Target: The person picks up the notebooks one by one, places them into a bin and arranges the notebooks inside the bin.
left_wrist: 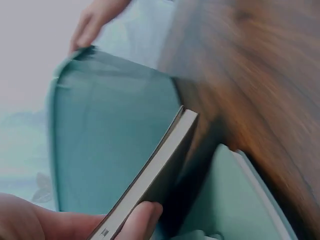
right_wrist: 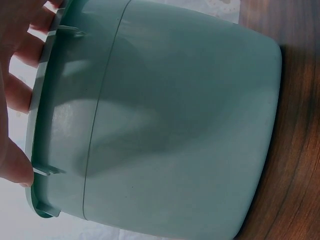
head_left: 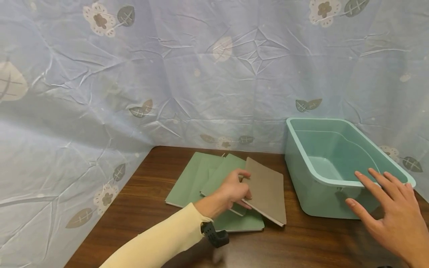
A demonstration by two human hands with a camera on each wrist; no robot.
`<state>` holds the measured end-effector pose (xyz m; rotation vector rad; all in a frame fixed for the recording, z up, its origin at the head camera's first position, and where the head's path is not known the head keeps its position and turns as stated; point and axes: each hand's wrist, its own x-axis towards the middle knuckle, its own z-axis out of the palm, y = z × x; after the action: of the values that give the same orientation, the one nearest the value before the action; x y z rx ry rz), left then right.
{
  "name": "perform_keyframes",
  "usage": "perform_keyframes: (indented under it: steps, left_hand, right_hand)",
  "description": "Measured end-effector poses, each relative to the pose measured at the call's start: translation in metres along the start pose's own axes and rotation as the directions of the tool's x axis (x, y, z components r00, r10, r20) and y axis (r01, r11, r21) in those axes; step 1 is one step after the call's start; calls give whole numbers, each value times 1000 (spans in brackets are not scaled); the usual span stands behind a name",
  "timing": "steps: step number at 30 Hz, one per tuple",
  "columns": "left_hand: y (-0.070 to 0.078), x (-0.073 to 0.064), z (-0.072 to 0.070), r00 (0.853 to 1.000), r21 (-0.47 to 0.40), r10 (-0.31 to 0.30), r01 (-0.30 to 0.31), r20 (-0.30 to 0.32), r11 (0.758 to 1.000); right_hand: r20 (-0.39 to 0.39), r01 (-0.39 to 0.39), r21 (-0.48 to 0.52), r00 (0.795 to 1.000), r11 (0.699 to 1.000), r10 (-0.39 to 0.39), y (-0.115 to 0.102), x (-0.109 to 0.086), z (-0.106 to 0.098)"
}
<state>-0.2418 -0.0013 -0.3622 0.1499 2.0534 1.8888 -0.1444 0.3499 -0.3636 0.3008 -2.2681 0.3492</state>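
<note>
My left hand [head_left: 232, 189] pinches the left edge of a taupe notebook [head_left: 266, 190], thumb on one cover and fingers on the other. In the left wrist view that notebook [left_wrist: 155, 162] is tilted on edge, its pale pages showing. Beneath and left of it lie several overlapping green notebooks [head_left: 184, 180], some partly hidden by my hand and wrist. My right hand [head_left: 392, 210], fingers spread and fairly straight, is at the near rim of a teal plastic bin [head_left: 301, 178]. In the right wrist view its fingertips [right_wrist: 20, 167] meet or hover by the rim; contact is unclear.
The bin stands at the right of the dark wooden table [head_left: 254, 249], and its visible inside holds nothing. A floral, creased cloth [head_left: 214, 93] hangs behind the table and along its left side. A black band [head_left: 214, 234] is round my left wrist.
</note>
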Motion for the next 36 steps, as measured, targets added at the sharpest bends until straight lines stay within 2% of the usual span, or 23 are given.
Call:
perform_keyframes:
  steps: [6,12,18,23,31,36]
  left_hand:
    - [11,-4,-11,1000,-142,-12,14,19,990]
    - [32,-11,-23,999,-225,35,-34,0,974]
    - [63,-15,-30,995,-366,79,-95,-57,926]
    - [83,-16,-32,990,-458,87,-129,-111,879]
    - [100,-13,-27,990,-543,97,-136,-101,829]
    - [105,-11,-21,991,-566,98,-132,-91,814]
  right_hand:
    - [0,2,7,1000,1000,-2,0,0,0]
    - [4,-13,11,1000,1000,13,1,0,-1]
    - [-3,-15,16,1000,1000,15,1,-1,0]
    - [19,-28,2,999,1000,28,1,-2,-1]
    - [11,-18,-2,1000,1000,18,2,-1,0]
    - [6,0,-6,1000,1000,0,1,1,1]
